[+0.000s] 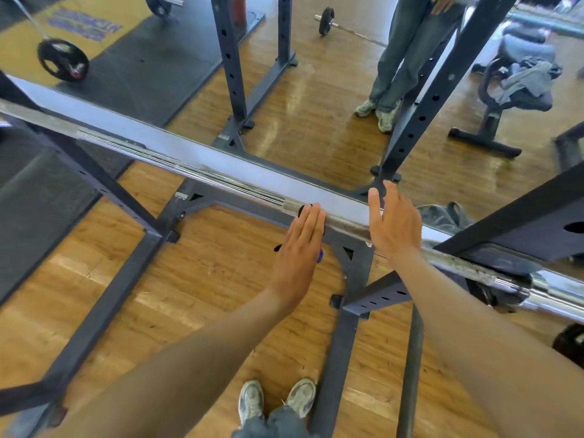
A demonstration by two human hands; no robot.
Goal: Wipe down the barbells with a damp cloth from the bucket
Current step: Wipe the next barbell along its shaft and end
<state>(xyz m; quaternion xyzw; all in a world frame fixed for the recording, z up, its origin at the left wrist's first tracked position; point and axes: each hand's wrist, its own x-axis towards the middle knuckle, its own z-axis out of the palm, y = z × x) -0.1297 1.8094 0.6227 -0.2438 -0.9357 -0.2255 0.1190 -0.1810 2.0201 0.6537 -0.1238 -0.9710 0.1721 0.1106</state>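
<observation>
A long chrome barbell (189, 167) lies across a dark blue rack (347, 327), running from the upper left to the lower right in front of a wall mirror. My left hand (300, 245) reaches out with straight fingers, its fingertips at the bar's knurled part. My right hand (392, 222) is spread flat over the bar a little further right, holding nothing. A crumpled grey cloth (445, 216) lies just beyond the bar, to the right of my right hand. A small blue and black thing (320, 255) shows under my left hand, mostly hidden. No bucket is in view.
The mirror (316, 115) shows the rack, a standing person's legs and two other barbells on the floor. A bench (518, 90) with grey clothing stands at the right. A black weight plate (568, 343) lies at the lower right, and a black floor mat (38, 191) lies at the left.
</observation>
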